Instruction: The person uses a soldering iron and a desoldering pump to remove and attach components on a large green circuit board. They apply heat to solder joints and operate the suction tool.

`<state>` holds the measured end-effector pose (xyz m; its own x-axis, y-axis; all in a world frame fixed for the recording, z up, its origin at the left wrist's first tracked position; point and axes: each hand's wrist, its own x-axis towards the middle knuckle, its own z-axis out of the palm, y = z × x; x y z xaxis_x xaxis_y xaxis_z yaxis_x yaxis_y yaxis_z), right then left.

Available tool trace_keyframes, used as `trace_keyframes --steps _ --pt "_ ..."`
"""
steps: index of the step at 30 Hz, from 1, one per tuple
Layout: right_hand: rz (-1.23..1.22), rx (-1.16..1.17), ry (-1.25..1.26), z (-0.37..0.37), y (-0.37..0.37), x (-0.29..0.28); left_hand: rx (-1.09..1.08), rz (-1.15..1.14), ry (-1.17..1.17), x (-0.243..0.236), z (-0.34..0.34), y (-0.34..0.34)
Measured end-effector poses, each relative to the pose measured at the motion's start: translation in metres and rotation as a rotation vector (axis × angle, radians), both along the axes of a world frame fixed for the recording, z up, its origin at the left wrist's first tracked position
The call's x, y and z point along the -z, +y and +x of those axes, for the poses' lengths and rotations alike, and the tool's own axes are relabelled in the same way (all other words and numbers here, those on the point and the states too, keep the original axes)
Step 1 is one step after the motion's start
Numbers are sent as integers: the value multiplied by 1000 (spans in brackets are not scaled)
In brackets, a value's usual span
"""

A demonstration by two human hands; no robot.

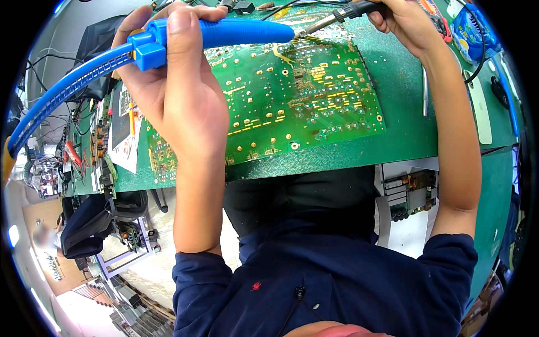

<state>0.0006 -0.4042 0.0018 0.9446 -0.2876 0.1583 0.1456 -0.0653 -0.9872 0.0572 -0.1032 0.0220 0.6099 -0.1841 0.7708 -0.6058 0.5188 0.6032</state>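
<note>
My left hand (193, 106) is closed around a blue tapered air blow gun (241, 33), its thumb along the near side. A blue hose (73, 81) runs from the gun's rear to the left. In my right hand (407, 25) is a soldering iron (328, 21) with a dark handle, pointing down and left. The iron's metal tip meets the gun's nozzle in the picture; whether they touch, I cannot tell. Beneath both tools lies a large green circuit board (258, 101), solder side up, with yellowish pads and a brownish patch at its upper right.
The board rests on a green-topped bench (407, 135). Left are a white sheet (124, 151), an orange pen-like stick (132, 119) and more boards (101, 146). Far right, a blue package (474, 33) lies by a black cable. Below the bench edge is another circuit assembly (414, 194).
</note>
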Motion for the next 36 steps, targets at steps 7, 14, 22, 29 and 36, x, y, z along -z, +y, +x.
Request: trace_keyframes --steps 7,14,22,29,36 --pt "-11 15 25 -1 1 -3 -113 189 -147 -15 -11 -11" --pt "32 7 25 0 0 -1 -136 196 -130 -22 -27 -22" --pt "72 27 36 0 -1 1 -169 224 -85 -20 -24 -17" --pt "83 -7 36 2 -3 2 -221 199 -144 -16 -15 -15" --pt "97 8 23 -1 -5 4 -224 166 -81 -15 -14 -16"
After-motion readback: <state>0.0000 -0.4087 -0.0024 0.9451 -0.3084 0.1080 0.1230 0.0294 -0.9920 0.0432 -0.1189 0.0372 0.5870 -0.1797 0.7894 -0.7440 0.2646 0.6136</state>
